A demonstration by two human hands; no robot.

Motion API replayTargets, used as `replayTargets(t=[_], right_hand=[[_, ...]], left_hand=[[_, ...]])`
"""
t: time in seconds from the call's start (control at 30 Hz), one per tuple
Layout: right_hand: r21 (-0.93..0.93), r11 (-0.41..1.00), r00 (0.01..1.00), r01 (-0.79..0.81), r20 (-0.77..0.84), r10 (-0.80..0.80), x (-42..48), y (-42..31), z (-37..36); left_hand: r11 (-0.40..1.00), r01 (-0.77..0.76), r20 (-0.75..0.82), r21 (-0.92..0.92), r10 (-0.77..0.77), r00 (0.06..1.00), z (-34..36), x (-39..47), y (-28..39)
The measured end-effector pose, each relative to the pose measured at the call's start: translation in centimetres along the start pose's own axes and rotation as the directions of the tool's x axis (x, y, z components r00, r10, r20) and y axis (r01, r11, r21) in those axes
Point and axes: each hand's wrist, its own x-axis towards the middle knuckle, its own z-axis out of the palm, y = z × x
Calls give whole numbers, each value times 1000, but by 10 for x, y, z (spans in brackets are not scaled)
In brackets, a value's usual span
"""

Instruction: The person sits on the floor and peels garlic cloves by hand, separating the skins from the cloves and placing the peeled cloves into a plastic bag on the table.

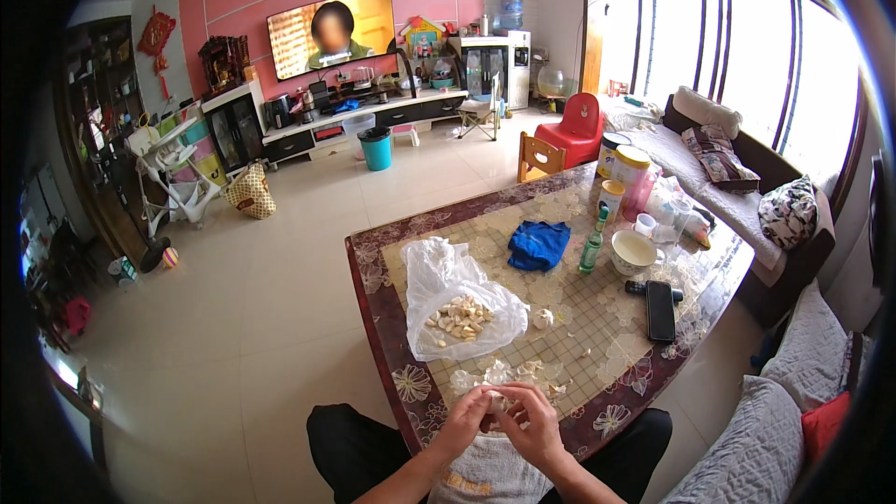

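Note:
Near the table's front edge, my left hand (465, 421) and my right hand (530, 423) meet around a whitish garlic piece (497, 402). Fingers cover most of it, so I cannot tell whether it is a bulb or part of one. Papery garlic skins (498, 371) lie scattered just beyond my fingertips. Farther in, a white plastic bag (435, 266) is spread on the table, with many peeled garlic cloves (462, 320) in its opening. A garlic bulb (542, 319) rests beside the bag on the right. Below my hands, a grey towel (490, 472) covers my lap.
The table (374, 308) also holds a blue cloth (538, 246), a green glass bottle (592, 248), and a bowl (633, 255) of pale liquid. A smartphone (660, 311) lies across a remote control (635, 288). Cans (630, 166) stand at the far corner.

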Motion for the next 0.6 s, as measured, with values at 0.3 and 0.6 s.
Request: replayTargets(t=[0.3, 0.6], right_hand=[[-422, 901, 971, 99, 240, 6, -2, 19, -9], [-345, 930, 958, 123, 287, -20, -1, 25, -5]], left_hand=[[844, -197, 29, 499, 211, 977, -5, 0, -6], [707, -181, 71, 684, 182, 981, -6, 1, 4]])
